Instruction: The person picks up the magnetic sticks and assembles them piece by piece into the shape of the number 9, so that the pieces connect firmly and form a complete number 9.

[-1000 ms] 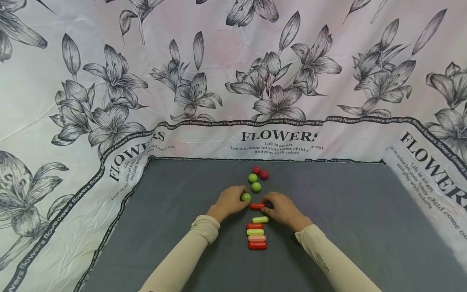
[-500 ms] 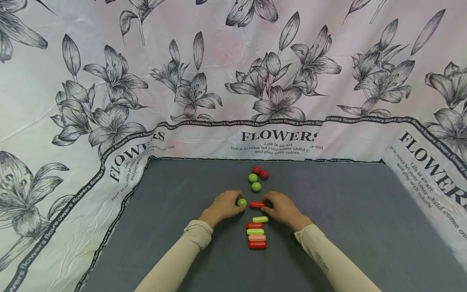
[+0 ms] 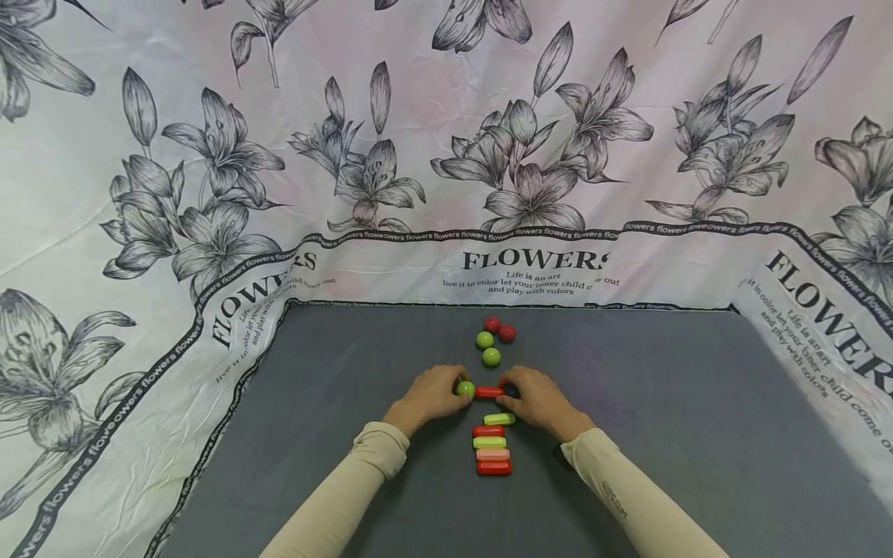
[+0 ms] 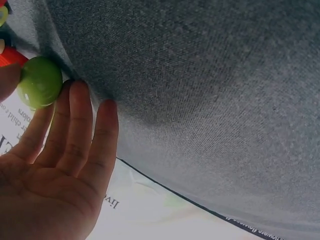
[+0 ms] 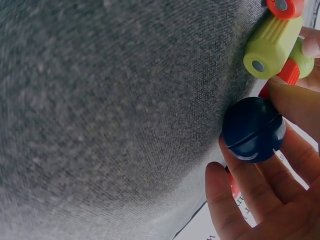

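We see a flower-printed cloth (image 3: 391, 271) rising behind a grey surface (image 3: 663, 387).
Along the surface's far edge and by its left and right far corners, we read FLOWERS lettering (image 3: 533, 261) under line-drawn lilies (image 3: 533, 198); near that edge's middle we find two red balls (image 3: 507, 333) beside two green balls (image 3: 491, 357), and, farther from it, one yellow-green rod (image 3: 498, 419) near a row of four rods (image 3: 492, 455): red, yellow-green, pink, red.

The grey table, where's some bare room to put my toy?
The grey table is bare from the left hand out to the flowered cloth, and likewise right of the right hand. The middle is crowded: loose balls at the back, coloured sticks in front, and between them the hands with a green ball, red stick and blue ball.
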A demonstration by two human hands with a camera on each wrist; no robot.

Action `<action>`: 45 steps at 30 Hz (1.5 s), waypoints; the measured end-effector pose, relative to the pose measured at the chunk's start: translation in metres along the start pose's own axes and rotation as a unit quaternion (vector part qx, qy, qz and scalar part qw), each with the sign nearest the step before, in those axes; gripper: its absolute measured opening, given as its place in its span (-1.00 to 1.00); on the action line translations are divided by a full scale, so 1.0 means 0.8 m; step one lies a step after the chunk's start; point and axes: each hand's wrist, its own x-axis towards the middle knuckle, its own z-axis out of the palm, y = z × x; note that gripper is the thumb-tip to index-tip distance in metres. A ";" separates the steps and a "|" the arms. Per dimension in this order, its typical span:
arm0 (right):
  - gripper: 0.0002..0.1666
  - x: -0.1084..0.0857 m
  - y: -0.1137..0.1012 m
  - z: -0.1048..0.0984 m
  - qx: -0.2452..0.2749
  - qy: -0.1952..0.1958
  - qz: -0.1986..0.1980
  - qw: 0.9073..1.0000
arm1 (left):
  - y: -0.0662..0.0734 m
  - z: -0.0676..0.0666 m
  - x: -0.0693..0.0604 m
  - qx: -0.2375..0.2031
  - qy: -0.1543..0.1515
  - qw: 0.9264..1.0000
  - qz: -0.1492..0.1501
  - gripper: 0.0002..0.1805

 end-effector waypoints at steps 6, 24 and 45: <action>-0.79 0.001 -0.002 0.000 -0.002 -0.003 0.007 1.000 | 0.005 0.002 0.000 0.025 -0.001 1.000 0.012 -0.65; -0.79 -0.026 -0.023 -0.020 0.016 0.020 -0.019 0.999 | 0.005 0.014 0.007 0.091 0.025 0.995 0.024 -0.82; -0.85 -0.046 -0.022 0.005 0.005 -0.016 -0.049 0.999 | 0.005 0.012 0.007 0.089 0.034 0.995 0.027 -0.77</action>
